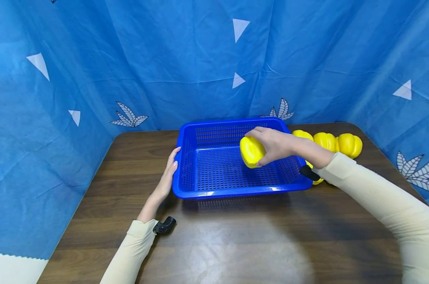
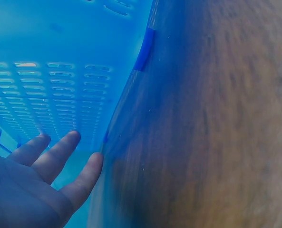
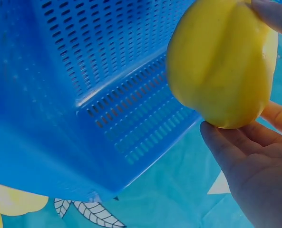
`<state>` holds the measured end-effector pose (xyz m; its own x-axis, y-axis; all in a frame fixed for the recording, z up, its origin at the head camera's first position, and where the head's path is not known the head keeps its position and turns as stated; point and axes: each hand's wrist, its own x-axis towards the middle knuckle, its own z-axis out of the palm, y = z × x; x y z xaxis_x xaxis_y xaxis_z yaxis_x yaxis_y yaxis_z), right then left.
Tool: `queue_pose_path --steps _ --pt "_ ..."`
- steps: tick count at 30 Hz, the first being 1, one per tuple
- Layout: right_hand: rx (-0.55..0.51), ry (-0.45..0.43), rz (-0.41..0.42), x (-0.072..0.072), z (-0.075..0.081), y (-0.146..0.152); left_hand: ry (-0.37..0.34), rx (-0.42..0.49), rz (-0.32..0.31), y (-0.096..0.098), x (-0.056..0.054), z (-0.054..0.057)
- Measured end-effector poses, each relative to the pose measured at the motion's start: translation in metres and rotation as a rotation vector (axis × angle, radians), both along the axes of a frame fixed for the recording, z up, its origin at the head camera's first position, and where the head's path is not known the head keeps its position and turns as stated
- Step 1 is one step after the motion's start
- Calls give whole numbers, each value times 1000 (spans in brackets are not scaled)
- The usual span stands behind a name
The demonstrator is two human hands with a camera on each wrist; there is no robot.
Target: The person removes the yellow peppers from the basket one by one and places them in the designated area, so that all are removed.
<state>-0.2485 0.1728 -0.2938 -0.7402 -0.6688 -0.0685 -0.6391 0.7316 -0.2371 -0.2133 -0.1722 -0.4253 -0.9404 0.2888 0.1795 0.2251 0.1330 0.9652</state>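
A yellow bell pepper (image 1: 251, 153) is held in my right hand (image 1: 274, 142) above the inside of a blue plastic basket (image 1: 235, 194). In the right wrist view, thumb and fingers of the right hand (image 3: 259, 166) grip the pepper (image 3: 221, 61) from opposite sides. My left hand (image 1: 168, 177) rests against the basket's left side, its fingertips up at the rim. Seen from the left wrist, the left hand's fingers (image 2: 60, 156) are spread and fairly straight along the slotted outer wall (image 2: 60, 80).
More yellow bell peppers (image 1: 348, 145) lie on the brown wooden table (image 1: 136, 169) to the right of the basket, some partly hidden behind my right forearm. A blue curtain (image 1: 200, 59) with white shapes hangs behind the table and at its sides.
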Motion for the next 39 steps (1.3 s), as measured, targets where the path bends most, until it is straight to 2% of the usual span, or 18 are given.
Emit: queue_pose_path --steps 16,30,39 --pt "-61 42 -29 5 13 25 13 -14 2 -1 0 -1" --pt "-59 63 -120 12 27 50 19 -2 8 -1 0 0" --pt "-76 91 -148 17 35 69 14 15 -1 -1 -1 -1"
